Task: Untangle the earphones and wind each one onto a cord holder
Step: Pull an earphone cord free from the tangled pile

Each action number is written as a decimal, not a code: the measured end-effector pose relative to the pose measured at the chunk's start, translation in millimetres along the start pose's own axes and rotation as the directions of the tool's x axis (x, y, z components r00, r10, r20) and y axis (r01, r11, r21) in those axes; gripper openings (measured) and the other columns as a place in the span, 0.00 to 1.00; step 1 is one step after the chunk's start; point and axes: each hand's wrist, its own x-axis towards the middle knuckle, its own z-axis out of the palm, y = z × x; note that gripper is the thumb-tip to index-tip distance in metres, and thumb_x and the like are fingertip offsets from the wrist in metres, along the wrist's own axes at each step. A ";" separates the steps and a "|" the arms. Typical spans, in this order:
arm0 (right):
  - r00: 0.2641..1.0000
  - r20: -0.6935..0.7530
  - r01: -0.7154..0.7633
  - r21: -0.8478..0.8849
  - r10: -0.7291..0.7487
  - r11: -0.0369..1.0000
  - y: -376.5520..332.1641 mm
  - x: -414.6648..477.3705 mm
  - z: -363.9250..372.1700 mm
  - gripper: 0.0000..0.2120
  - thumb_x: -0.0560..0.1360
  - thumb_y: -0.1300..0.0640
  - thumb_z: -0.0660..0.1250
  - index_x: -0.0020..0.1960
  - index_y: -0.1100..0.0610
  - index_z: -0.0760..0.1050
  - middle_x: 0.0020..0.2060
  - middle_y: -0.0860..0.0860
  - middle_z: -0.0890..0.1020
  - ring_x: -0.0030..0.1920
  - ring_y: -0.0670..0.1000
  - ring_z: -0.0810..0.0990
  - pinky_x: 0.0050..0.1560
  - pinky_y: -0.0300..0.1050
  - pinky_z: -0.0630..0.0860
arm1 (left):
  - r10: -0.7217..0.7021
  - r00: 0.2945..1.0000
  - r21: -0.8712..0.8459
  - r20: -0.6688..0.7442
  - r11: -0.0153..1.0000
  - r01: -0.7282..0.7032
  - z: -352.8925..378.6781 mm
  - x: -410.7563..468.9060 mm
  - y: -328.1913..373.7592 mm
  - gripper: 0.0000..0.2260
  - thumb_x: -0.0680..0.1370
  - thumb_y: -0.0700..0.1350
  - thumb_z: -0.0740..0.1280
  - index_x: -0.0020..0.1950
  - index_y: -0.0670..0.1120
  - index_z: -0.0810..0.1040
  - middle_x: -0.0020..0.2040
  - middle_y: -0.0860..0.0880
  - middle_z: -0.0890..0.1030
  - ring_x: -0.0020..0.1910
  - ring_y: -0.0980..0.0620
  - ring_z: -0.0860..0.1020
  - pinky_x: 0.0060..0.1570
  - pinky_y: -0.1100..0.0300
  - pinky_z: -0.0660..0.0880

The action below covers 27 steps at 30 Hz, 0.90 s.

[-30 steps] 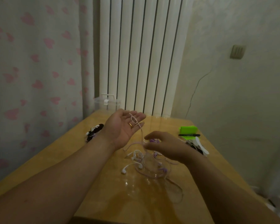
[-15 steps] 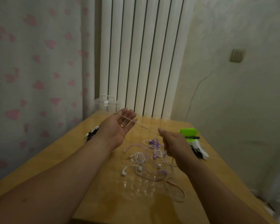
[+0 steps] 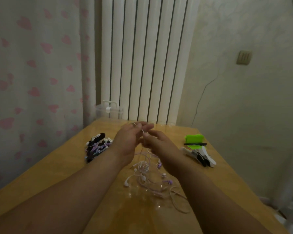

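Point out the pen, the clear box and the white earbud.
pen (image 3: 195, 144), head view, middle of its barrel.
clear box (image 3: 115, 113), head view, its front wall.
white earbud (image 3: 126, 183), head view, its rounded head.

Both arms are bare from the frame's lower edge to the wrists, the left hand (image 3: 127, 143) and right hand (image 3: 160, 145) ungloved, one left finger bearing a thin ring (image 3: 133, 123), blurred here.

Two hands (image 3: 127, 143) (image 3: 160, 145), one pen (image 3: 195, 144), one box (image 3: 108, 110)
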 end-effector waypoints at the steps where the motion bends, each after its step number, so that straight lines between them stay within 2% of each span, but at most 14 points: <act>1: 1.000 -0.005 -0.013 0.050 0.013 0.999 -3.1 4.0 5.5 0.24 0.81 0.41 0.66 0.72 0.53 0.71 0.57 0.52 0.85 0.56 0.49 0.85 0.60 0.50 0.78 | 0.002 1.000 0.036 -0.006 0.999 -0.001 3.6 -0.3 -3.6 0.13 0.89 0.45 0.55 0.65 0.44 0.78 0.58 0.51 0.87 0.62 0.50 0.82 0.59 0.48 0.77; 2: 0.999 -0.033 -0.013 0.060 0.015 0.998 -4.3 6.8 8.8 0.19 0.83 0.45 0.66 0.69 0.54 0.73 0.53 0.53 0.86 0.52 0.49 0.86 0.57 0.50 0.80 | 0.004 1.000 0.064 -0.025 0.998 -0.002 4.3 0.6 -7.1 0.13 0.88 0.45 0.55 0.64 0.45 0.78 0.57 0.52 0.87 0.62 0.50 0.82 0.60 0.47 0.77; 4: 0.991 -0.103 0.075 -0.121 -0.088 0.990 -6.6 7.0 8.9 0.10 0.84 0.50 0.66 0.60 0.54 0.79 0.47 0.50 0.85 0.46 0.47 0.84 0.49 0.48 0.80 | 0.014 0.998 0.095 -0.060 0.995 -0.009 1.4 4.4 -13.0 0.12 0.88 0.44 0.56 0.63 0.46 0.79 0.57 0.52 0.87 0.63 0.52 0.81 0.66 0.49 0.73; 6: 0.981 -0.094 0.142 -0.239 -0.168 0.960 -3.2 5.9 5.4 0.08 0.84 0.53 0.66 0.55 0.54 0.82 0.44 0.47 0.85 0.44 0.43 0.82 0.44 0.42 0.78 | -0.002 0.999 0.089 -0.053 0.996 0.007 -2.2 5.8 -18.2 0.12 0.88 0.43 0.57 0.63 0.46 0.79 0.58 0.51 0.87 0.63 0.52 0.81 0.67 0.50 0.74; 8: 0.994 -0.066 0.081 -0.069 -0.086 0.994 -4.3 4.2 3.8 0.09 0.84 0.56 0.64 0.54 0.56 0.82 0.39 0.48 0.84 0.38 0.45 0.81 0.40 0.41 0.78 | -0.051 0.998 0.055 -0.026 0.997 0.052 -4.2 5.8 -21.8 0.12 0.88 0.45 0.58 0.65 0.46 0.80 0.59 0.49 0.86 0.62 0.49 0.82 0.66 0.45 0.77; 10: 0.993 -0.117 0.015 -0.020 -0.017 1.000 -7.5 5.0 0.4 0.09 0.84 0.56 0.63 0.53 0.57 0.81 0.39 0.49 0.82 0.37 0.48 0.79 0.37 0.44 0.77 | -0.134 0.990 0.080 -0.034 0.987 0.137 -6.6 2.0 -22.2 0.13 0.88 0.48 0.60 0.64 0.45 0.80 0.55 0.45 0.87 0.55 0.47 0.86 0.58 0.45 0.82; 12: 0.975 -0.203 0.046 -0.212 -0.090 0.976 -11.7 9.6 -7.7 0.10 0.83 0.52 0.65 0.51 0.55 0.82 0.43 0.48 0.83 0.43 0.48 0.79 0.40 0.45 0.75 | -0.167 0.976 0.149 -0.138 0.971 0.187 -9.7 -2.2 -19.4 0.15 0.87 0.51 0.61 0.57 0.42 0.81 0.42 0.45 0.87 0.39 0.45 0.87 0.41 0.51 0.84; 13: 0.968 -0.200 0.092 -0.287 -0.154 0.954 -14.7 10.6 -12.7 0.10 0.83 0.50 0.65 0.50 0.53 0.83 0.45 0.47 0.84 0.46 0.47 0.80 0.43 0.44 0.75 | -0.138 0.967 0.205 -0.213 0.962 0.183 -12.7 -4.0 -18.6 0.16 0.86 0.52 0.62 0.54 0.41 0.81 0.36 0.45 0.84 0.32 0.46 0.83 0.34 0.54 0.80; 15: 0.968 -0.122 0.161 -0.373 -0.221 0.914 -21.9 12.5 -20.2 0.11 0.83 0.48 0.67 0.50 0.53 0.85 0.45 0.48 0.85 0.47 0.48 0.82 0.47 0.45 0.76 | 0.061 0.952 0.384 -0.300 0.921 0.062 -19.2 -4.0 -19.2 0.17 0.85 0.54 0.64 0.49 0.41 0.81 0.33 0.45 0.78 0.29 0.48 0.77 0.33 0.56 0.74; 17: 0.975 -0.003 0.199 -0.450 -0.224 0.871 -27.6 15.2 -25.9 0.11 0.82 0.47 0.68 0.49 0.51 0.86 0.42 0.51 0.86 0.41 0.47 0.82 0.45 0.47 0.78 | 0.279 0.944 0.522 -0.176 0.839 -0.151 -19.6 -3.3 -16.0 0.18 0.84 0.59 0.63 0.51 0.45 0.81 0.41 0.47 0.82 0.39 0.50 0.80 0.42 0.55 0.75; 20: 0.966 0.119 0.257 -0.515 -0.229 0.818 -34.7 22.1 -30.3 0.10 0.82 0.48 0.69 0.47 0.51 0.85 0.39 0.53 0.85 0.34 0.48 0.79 0.39 0.47 0.77 | 0.167 0.972 0.437 0.166 0.871 -0.224 -13.3 0.0 -6.5 0.22 0.84 0.62 0.56 0.62 0.49 0.81 0.54 0.49 0.85 0.57 0.51 0.82 0.59 0.53 0.76; 22: 0.966 0.122 0.259 -0.494 -0.228 0.830 -35.1 26.2 -36.7 0.10 0.81 0.49 0.69 0.46 0.53 0.85 0.34 0.49 0.83 0.31 0.44 0.75 0.34 0.41 0.73 | 0.007 0.951 0.382 0.309 0.915 -0.131 -14.4 2.5 -1.8 0.20 0.87 0.56 0.55 0.62 0.44 0.79 0.48 0.44 0.85 0.48 0.46 0.85 0.55 0.50 0.80; 24: 0.973 0.103 0.232 -0.450 -0.208 0.863 -29.1 31.0 -45.8 0.10 0.81 0.49 0.70 0.45 0.53 0.84 0.29 0.45 0.78 0.28 0.43 0.70 0.29 0.38 0.68 | -0.091 0.941 0.393 0.327 0.918 -0.048 -19.4 5.3 -1.0 0.16 0.87 0.51 0.58 0.62 0.41 0.78 0.38 0.45 0.80 0.33 0.48 0.79 0.47 0.51 0.82; 27: 0.980 0.060 0.198 -0.331 -0.189 0.922 -10.3 39.0 -56.9 0.10 0.80 0.48 0.71 0.46 0.53 0.85 0.27 0.47 0.74 0.28 0.48 0.67 0.27 0.39 0.64 | -0.164 0.938 0.416 0.306 0.909 0.024 -29.6 14.4 -5.8 0.14 0.87 0.48 0.61 0.60 0.39 0.79 0.34 0.48 0.75 0.30 0.53 0.72 0.40 0.55 0.81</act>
